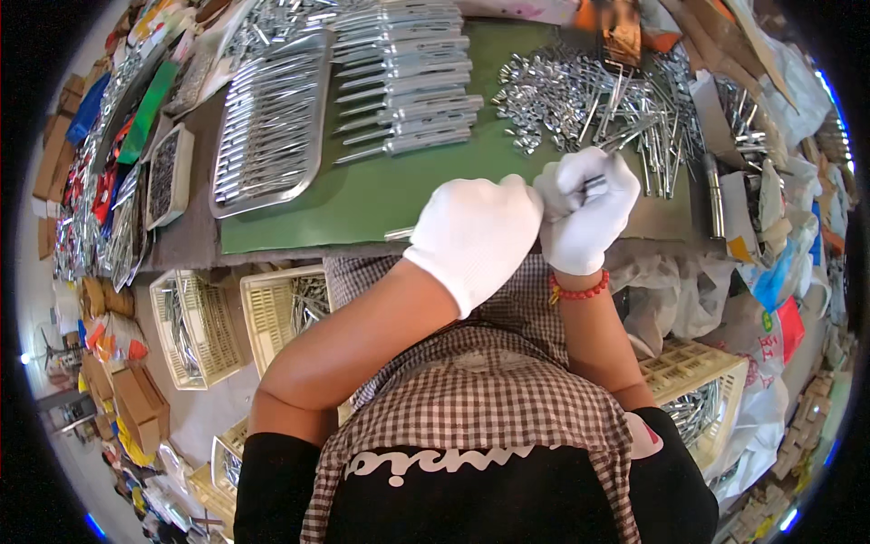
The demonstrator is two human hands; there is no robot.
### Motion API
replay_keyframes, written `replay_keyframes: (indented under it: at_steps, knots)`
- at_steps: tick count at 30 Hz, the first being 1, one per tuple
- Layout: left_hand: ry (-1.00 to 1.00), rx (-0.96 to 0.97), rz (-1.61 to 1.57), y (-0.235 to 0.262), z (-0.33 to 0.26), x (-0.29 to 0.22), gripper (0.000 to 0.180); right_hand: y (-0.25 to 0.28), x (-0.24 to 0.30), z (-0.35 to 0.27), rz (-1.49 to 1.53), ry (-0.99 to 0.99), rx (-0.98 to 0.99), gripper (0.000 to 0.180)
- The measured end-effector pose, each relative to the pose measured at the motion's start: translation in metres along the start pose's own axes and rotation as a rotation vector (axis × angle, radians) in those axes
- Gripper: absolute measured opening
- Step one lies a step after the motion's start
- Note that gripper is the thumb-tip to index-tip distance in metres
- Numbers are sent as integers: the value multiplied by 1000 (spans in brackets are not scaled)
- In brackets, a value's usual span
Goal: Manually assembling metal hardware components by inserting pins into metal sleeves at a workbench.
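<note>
Green sheeting covers the work surface (381,204), and cream plastic crates (222,354) of metal parts stand below it. White-gloved hands meet over the near edge: the left hand (478,238) is closed around a metal rod (397,235), its end jutting out leftward, while the right hand (589,213) curls its fingers about a small metal piece (594,186). Ahead lie shiny metal fittings (535,95) heaped beside loose thin rods (666,154), a row of silver tubular assemblies (426,113), and a filled metal tray (319,113).
</note>
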State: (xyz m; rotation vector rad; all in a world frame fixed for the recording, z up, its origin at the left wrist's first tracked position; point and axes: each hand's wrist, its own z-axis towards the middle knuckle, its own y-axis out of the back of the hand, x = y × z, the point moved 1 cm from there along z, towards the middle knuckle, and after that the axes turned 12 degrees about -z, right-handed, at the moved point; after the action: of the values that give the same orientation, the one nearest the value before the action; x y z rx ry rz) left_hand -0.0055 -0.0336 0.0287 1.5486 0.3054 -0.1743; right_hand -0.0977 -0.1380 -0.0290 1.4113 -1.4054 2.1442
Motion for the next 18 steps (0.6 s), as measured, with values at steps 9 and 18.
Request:
replay_keyframes:
  at_steps: [9, 18]
  knots:
    - [-1, -182, -106, -28, -3, 5, 15, 5, -1, 8, -78, 39, -191, 52]
    - [-4, -161, -120, -23, -2, 12, 19, -5, 24, -11, -787, 15, -88, 13]
